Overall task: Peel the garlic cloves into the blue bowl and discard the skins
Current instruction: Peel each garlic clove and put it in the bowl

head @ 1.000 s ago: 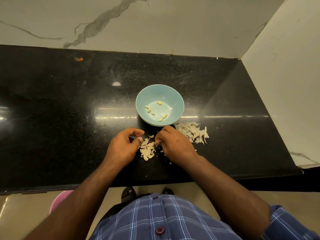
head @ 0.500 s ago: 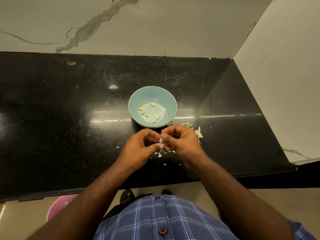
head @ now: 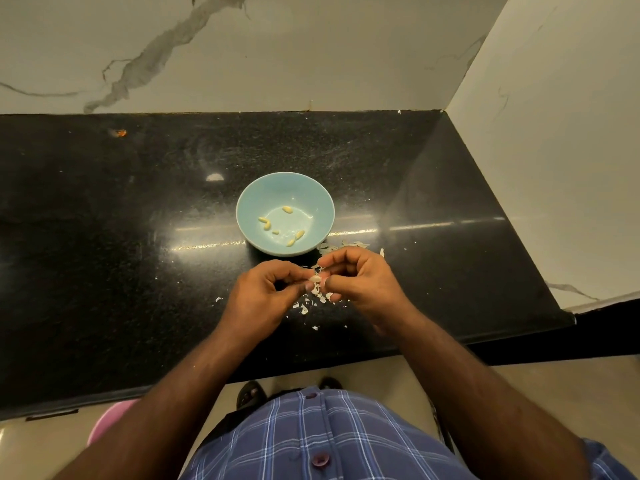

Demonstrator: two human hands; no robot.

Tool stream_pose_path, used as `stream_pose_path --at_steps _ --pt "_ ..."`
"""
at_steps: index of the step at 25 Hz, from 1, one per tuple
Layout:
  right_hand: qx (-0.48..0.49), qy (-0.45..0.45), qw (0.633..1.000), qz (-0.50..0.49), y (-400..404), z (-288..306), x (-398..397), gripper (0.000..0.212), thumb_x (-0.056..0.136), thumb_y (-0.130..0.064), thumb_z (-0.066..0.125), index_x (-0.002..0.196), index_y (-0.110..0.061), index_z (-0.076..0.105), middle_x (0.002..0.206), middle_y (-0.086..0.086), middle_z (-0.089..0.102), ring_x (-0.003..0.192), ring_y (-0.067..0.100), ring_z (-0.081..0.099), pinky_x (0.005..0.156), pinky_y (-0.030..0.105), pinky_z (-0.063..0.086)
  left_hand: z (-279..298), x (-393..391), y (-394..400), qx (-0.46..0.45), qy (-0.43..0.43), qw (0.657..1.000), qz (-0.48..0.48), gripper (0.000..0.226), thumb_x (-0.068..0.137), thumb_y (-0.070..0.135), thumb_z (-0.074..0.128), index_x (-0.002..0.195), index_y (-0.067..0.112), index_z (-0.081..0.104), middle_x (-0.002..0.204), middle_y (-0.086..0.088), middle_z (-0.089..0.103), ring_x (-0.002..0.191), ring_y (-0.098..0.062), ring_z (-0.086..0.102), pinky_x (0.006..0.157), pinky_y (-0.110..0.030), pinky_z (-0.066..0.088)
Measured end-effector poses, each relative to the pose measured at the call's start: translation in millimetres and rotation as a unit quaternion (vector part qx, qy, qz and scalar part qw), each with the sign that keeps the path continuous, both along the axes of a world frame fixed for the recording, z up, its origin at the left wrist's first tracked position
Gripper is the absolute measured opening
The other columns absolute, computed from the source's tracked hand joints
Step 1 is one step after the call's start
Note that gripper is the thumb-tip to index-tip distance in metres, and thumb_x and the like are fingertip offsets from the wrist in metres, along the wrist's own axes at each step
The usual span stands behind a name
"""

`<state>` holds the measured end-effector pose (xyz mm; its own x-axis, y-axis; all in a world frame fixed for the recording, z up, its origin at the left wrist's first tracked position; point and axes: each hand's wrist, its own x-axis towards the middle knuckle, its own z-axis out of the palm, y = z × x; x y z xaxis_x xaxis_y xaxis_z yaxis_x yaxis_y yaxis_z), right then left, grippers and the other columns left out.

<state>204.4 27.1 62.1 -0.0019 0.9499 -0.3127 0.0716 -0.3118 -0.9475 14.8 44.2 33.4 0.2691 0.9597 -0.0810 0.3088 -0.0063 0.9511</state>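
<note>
Both your hands' fingers (head: 313,285) pinch one small pale garlic clove (head: 314,278) just short of the round blue ceramic bowl (head: 249,202); loosen either pinch mid-peel and it likely drops among the skins.

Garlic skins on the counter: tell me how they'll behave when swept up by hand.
The garlic skins look thin and flaky, so probably very light and apt to scatter or cling to fingers. They lie as many small bits on the black counter, so pinching each seems slow; sweeping likely works better. They probably crumble further.

One blue bowl (head: 249,206), six peeled cloves (head: 287,209), two hands (head: 258,299).
</note>
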Motion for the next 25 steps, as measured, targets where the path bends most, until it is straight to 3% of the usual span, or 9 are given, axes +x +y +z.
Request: stream_pose_path --at_steps 4,7,10,14,17,20,22,25 --pt "-0.009 -0.007 1.0 0.009 0 0 1 0.027 0.082 0.009 0.073 0.101 -0.009 0.069 0.087 0.011 0.077 0.079 0.018 0.072 0.062 0.023 0.054 2 0 -3 0.075 0.035 0.997 -0.006 0.024 0.086 0.012 0.079 0.101 0.031 0.08 0.093 0.013 0.074 0.091 -0.012 0.069 0.08 -0.041 0.058" --pt "-0.006 -0.016 1.0 0.006 1 -1 1 0.027 0.08 0.007 0.076 0.1 -0.009 0.069 0.089 0.015 0.077 0.084 0.027 0.075 0.067 0.027 0.055 2 0 -4 0.128 0.064 0.99 -0.019 0.025 0.086 0.01 0.078 0.103 0.029 0.079 0.094 0.016 0.073 0.092 -0.007 0.068 0.078 -0.034 0.057" --pt "0.004 -0.04 0.999 0.003 0 -1 0 0.026 0.078 0.007 0.076 0.096 -0.01 0.069 0.089 0.017 0.075 0.081 0.022 0.072 0.075 0.033 0.059 1 0 -4 0.15 0.073 0.986 -0.029 0.024 0.087 0.008 0.078 0.102 0.026 0.08 0.094 0.015 0.074 0.091 -0.006 0.068 0.079 -0.037 0.058" --pt "0.011 -0.05 0.999 0.006 -1 -1 -2 0.025 0.075 0.001 0.082 0.092 -0.012 0.068 0.081 0.01 0.072 0.071 0.011 0.064 0.067 0.027 0.053 -3 3 -5 0.079 0.014 0.997 -0.015 0.023 0.087 0.009 0.077 0.101 0.026 0.08 0.095 0.012 0.077 0.094 -0.012 0.072 0.086 -0.043 0.06" --pt "0.007 -0.032 0.999 -0.005 -1 -3 -2 0.023 0.078 0.001 0.079 0.093 -0.011 0.067 0.08 0.008 0.069 0.068 0.011 0.061 0.063 0.027 0.05 -2 7 -5 -0.014 -0.074 0.997 0.004 0.022 0.087 0.004 0.076 0.099 0.021 0.08 0.095 0.002 0.079 0.095 -0.018 0.074 0.092 -0.045 0.059" --pt "-0.003 -0.028 1.0 -0.012 -3 -6 -3 0.023 0.078 0.002 0.079 0.092 -0.01 0.066 0.08 0.009 0.068 0.065 0.01 0.061 0.058 0.025 0.05 -1 10 -10 -0.047 -0.13 0.99 0.007 0.017 0.086 0.002 0.076 0.098 0.014 0.079 0.095 -0.005 0.079 0.095 -0.023 0.074 0.092 -0.043 0.059" --pt "-0.012 -0.037 0.999 -0.013 -4 -9 -3 0.02 0.08 0.001 0.079 0.091 -0.009 0.067 0.08 0.009 0.069 0.066 0.009 0.062 0.058 0.023 0.05 0 12 -12 -0.073 -0.164 0.983 0.023 0.015 0.087 0.005 0.075 0.1 0.011 0.078 0.097 -0.007 0.079 0.097 -0.025 0.074 0.09 -0.04 0.059" --pt "-0.011 -0.113 0.993 -0.022 -6 -15 5 0.016 0.082 0.0 0.073 0.084 -0.016 0.072 0.079 0.003 0.072 0.07 0.011 0.065 0.068 0.031 0.055 2 12 -14 -0.117 -0.178 0.976 0.054 0.015 0.091 0.013 0.072 0.104 0.015 0.077 0.093 -0.004 0.079 0.086 -0.013 0.072 0.073 -0.026 0.054"
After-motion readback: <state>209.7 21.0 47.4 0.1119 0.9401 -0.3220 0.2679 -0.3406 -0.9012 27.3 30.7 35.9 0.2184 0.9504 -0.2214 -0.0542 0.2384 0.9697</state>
